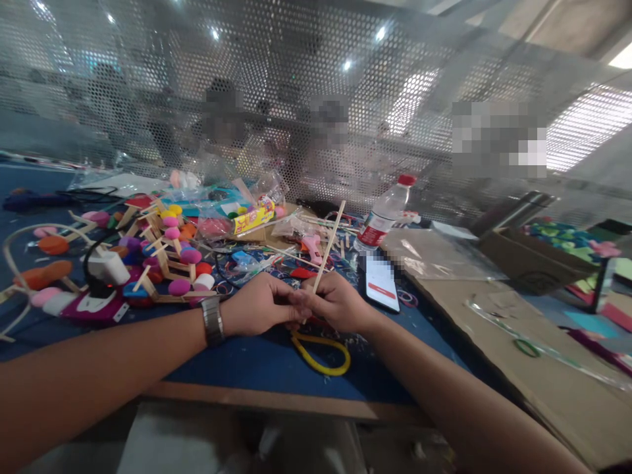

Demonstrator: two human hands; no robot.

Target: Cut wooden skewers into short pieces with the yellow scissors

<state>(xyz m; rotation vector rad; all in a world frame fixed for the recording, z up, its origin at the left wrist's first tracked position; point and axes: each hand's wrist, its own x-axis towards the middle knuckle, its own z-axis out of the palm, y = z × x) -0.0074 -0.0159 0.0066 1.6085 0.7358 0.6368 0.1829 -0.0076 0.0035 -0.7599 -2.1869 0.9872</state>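
Observation:
My left hand (259, 305) and my right hand (336, 303) meet over the blue table mat (237, 359), fingers closed together. A thin wooden stick (330, 245) rises up and away from my right hand's pinch. My left fingertips press against the stick's lower end, where a small dark piece is too hidden to name. A silver watch (213, 320) sits on my left wrist. A yellow loop (320, 352) lies on the mat just under my hands.
Left of my hands stands a wooden-stick model with coloured pom-poms (168, 253). A phone (381, 282) and a plastic bottle (385, 214) lie to the right, then brown cardboard (518, 342) and a box (533, 260). A perforated screen (296, 99) closes the far side, people behind it.

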